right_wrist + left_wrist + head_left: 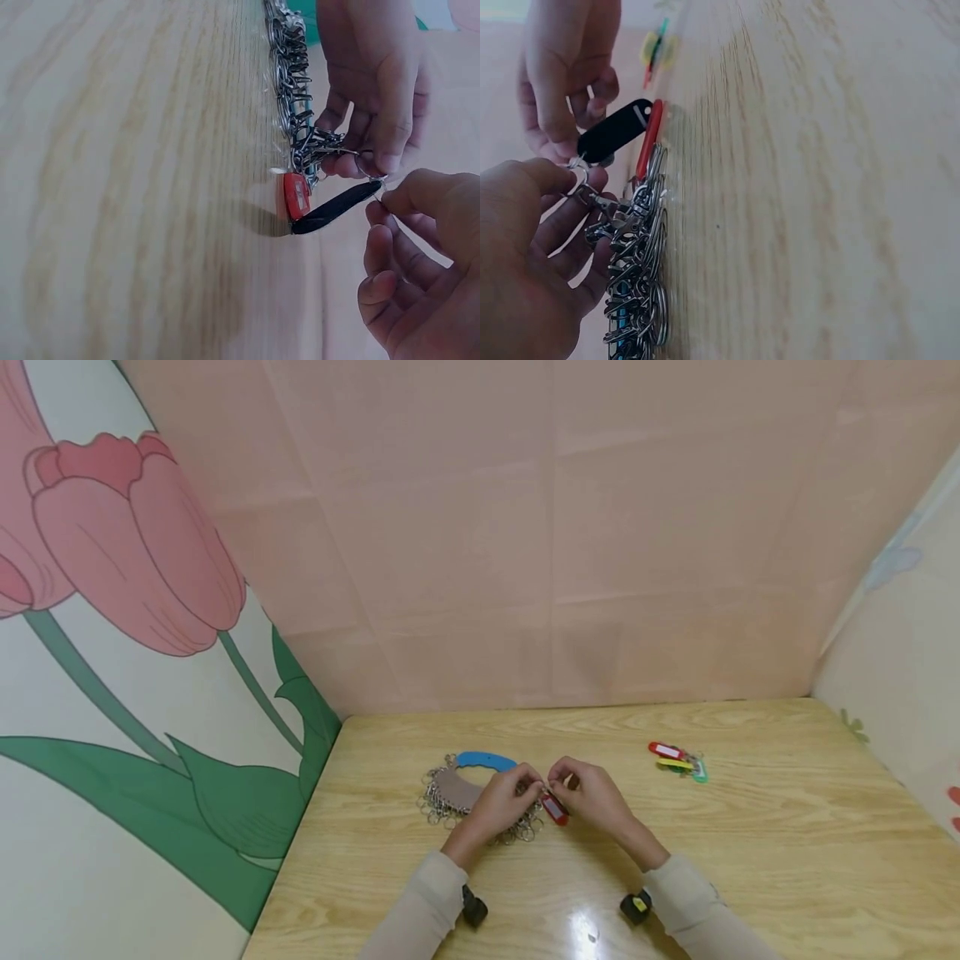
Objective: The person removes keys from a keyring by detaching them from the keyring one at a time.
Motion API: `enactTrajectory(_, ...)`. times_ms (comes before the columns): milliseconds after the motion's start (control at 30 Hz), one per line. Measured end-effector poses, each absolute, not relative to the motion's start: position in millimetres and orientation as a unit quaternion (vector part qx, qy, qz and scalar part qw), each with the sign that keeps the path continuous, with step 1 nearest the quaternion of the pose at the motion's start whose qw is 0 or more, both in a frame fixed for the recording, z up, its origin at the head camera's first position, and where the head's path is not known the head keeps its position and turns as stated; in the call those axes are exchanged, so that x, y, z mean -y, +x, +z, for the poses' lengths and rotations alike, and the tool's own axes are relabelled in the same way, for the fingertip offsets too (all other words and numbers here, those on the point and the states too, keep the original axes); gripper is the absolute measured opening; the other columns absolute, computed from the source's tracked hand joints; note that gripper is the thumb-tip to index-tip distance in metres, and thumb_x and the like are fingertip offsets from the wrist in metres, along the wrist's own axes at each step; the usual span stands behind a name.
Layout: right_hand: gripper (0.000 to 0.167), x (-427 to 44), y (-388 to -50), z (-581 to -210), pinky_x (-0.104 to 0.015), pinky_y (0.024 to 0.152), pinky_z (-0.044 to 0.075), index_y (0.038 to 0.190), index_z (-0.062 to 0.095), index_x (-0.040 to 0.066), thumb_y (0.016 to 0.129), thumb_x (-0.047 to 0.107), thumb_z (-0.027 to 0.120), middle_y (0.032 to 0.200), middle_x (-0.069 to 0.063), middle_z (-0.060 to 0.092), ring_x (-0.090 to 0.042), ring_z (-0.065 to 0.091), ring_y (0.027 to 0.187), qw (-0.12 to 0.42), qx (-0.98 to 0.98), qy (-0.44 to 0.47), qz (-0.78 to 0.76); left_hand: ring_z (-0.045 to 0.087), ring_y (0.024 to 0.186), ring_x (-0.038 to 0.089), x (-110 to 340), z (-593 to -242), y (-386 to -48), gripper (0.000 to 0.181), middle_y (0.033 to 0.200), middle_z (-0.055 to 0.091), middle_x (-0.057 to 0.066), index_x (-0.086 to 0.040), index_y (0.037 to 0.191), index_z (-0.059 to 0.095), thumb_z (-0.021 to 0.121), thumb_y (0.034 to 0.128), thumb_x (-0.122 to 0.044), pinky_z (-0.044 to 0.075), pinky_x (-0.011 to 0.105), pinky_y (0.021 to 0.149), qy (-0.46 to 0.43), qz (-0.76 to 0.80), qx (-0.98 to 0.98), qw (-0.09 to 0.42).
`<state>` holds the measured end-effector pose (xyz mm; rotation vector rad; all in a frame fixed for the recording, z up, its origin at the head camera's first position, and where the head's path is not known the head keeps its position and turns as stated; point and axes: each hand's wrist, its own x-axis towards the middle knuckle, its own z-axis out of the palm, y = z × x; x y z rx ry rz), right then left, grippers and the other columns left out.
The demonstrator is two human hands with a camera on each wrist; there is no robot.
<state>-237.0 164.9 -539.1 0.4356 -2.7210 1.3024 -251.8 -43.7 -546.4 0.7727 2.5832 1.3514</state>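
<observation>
A blue-handled ring (486, 760) with many metal clasps and split rings (660, 262) lies on the table. My left hand (504, 800) pinches one split ring (369, 163) at its right side between thumb and fingers. Opposite it, my right hand (595, 797) pinches the small ring end of a black tag (615, 133), right against the left fingertips. The black tag slants down from the fingers. A red tag (554, 808) hangs or rests beside it, at the end of the row of clasps. Whether the two small rings are linked is hidden by the fingers.
Several tags, red (666, 750), yellow and green (700, 770), lie in a small pile at the right rear of the wooden table (787, 827). A pink cloth wall (555, 543) stands behind, with a tulip-printed panel (135, 535) on the left.
</observation>
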Motion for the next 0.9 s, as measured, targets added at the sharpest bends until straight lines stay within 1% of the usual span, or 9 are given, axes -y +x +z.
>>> enactTrajectory(133, 0.005, -163.4, -238.3, -537.7, -0.024, 0.055, 0.047, 0.095, 0.071, 0.012, 0.095, 0.008, 0.074, 0.081, 0.004, 0.069, -0.011, 0.059, 0.064, 0.046, 0.902, 0.146, 0.404, 0.064, 0.088, -0.001, 43.5, -545.7, -252.1, 0.016, 0.106, 0.076, 0.000, -0.017, 0.116, 0.070, 0.058, 0.1118, -0.026, 0.054, 0.021, 0.079, 0.259, 0.446, -0.854, 0.063)
enactTrajectory(233, 0.004, -161.9, -238.4, -536.6, -0.024, 0.055, 0.045, 0.095, 0.070, 0.010, 0.093, 0.007, 0.074, 0.078, 0.004, 0.067, -0.008, 0.057, 0.062, 0.041, 0.907, 0.149, 0.392, 0.064, 0.088, -0.002, 43.3, -546.2, -252.7, 0.016, 0.105, 0.076, 0.000, -0.016, 0.115, 0.071, 0.059, 0.1115, -0.026, 0.054, 0.020, 0.080, 0.266, 0.442, -0.855, 0.059)
enactTrajectory(533, 0.010, -159.2, -238.0, -539.0, -0.024, 0.056, 0.046, 0.093, 0.067, 0.013, 0.093, 0.006, 0.075, 0.079, 0.005, 0.064, -0.006, 0.055, 0.063, 0.043, 0.916, 0.158, 0.367, 0.063, 0.087, -0.003, 42.8, -546.0, -252.4, 0.016, 0.105, 0.076, -0.002, -0.016, 0.115, 0.072, 0.059, 0.1113, -0.025, 0.053, 0.019, 0.078, 0.268, 0.445, -0.853, 0.058)
enactTrajectory(633, 0.009, -159.5, -238.0, -540.3, -0.023, 0.056, 0.046, 0.094, 0.066, 0.011, 0.095, 0.007, 0.073, 0.080, 0.005, 0.064, -0.006, 0.055, 0.063, 0.040, 0.911, 0.158, 0.378, 0.063, 0.087, -0.002, 43.1, -546.1, -252.1, 0.017, 0.107, 0.077, -0.002, -0.016, 0.116, 0.073, 0.059, 0.1115, -0.024, 0.053, 0.019, 0.077, 0.265, 0.448, -0.852, 0.059)
enactTrajectory(733, 0.004, -159.8, -238.4, -541.8, -0.024, 0.054, 0.047, 0.097, 0.066, 0.008, 0.098, 0.008, 0.070, 0.081, 0.003, 0.064, -0.006, 0.055, 0.062, 0.030, 0.903, 0.156, 0.398, 0.064, 0.088, 0.000, 44.1, -546.3, -252.1, 0.018, 0.109, 0.077, -0.001, -0.015, 0.117, 0.073, 0.058, 0.1116, -0.023, 0.052, 0.019, 0.076, 0.265, 0.449, -0.851, 0.060)
enactTrajectory(900, 0.008, -159.7, -237.9, -542.6, -0.026, 0.053, 0.051, 0.101, 0.065, 0.003, 0.104, 0.011, 0.065, 0.086, -0.001, 0.066, -0.007, 0.057, 0.062, 0.017, 0.887, 0.154, 0.435, 0.065, 0.089, 0.001, 45.4, -545.2, -251.9, 0.020, 0.112, 0.077, 0.002, -0.015, 0.119, 0.074, 0.058, 0.1118, -0.024, 0.052, 0.020, 0.077, 0.259, 0.455, -0.849, 0.068)
